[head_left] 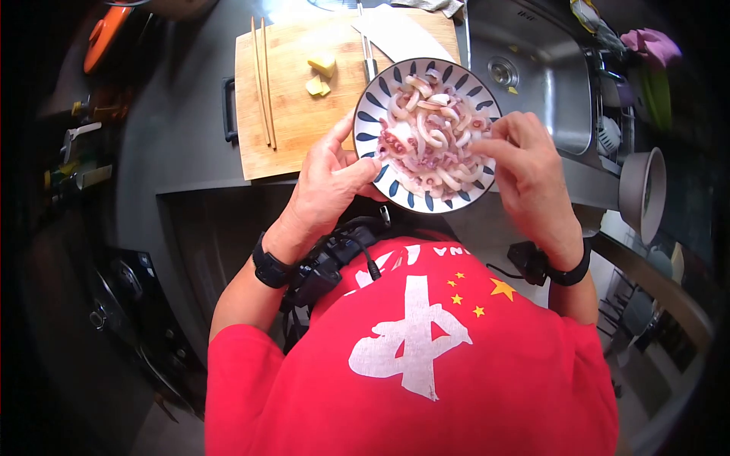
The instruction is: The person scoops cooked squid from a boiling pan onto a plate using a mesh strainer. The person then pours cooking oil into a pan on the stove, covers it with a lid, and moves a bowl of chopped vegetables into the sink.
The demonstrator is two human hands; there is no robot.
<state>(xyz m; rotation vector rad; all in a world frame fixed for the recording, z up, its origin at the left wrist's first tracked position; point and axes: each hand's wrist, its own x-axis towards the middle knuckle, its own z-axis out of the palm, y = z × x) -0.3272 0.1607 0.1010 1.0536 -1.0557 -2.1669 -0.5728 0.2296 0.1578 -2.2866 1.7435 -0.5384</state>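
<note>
A white plate with dark blue petal marks [368, 118] is held up over the front right part of the wooden cutting board. Cut pieces of pale and purplish squid [433, 137] are heaped on it. My left hand [328, 176] grips the plate's left edge, thumb on the rim and the other fingers partly hidden beneath. At the plate's right side is my right hand [525, 163], its fingers bent and pressed together at the edge of the squid. Whether a piece is between those fingertips cannot be made out.
On the cutting board [296, 99] lie wooden chopsticks [264, 83], yellowish chunks [319, 74] and a knife [407, 36]. A steel sink [551, 76] is to the right. Beyond its front right corner stands a round pan [642, 194]. A stove [137, 304] is at the lower left.
</note>
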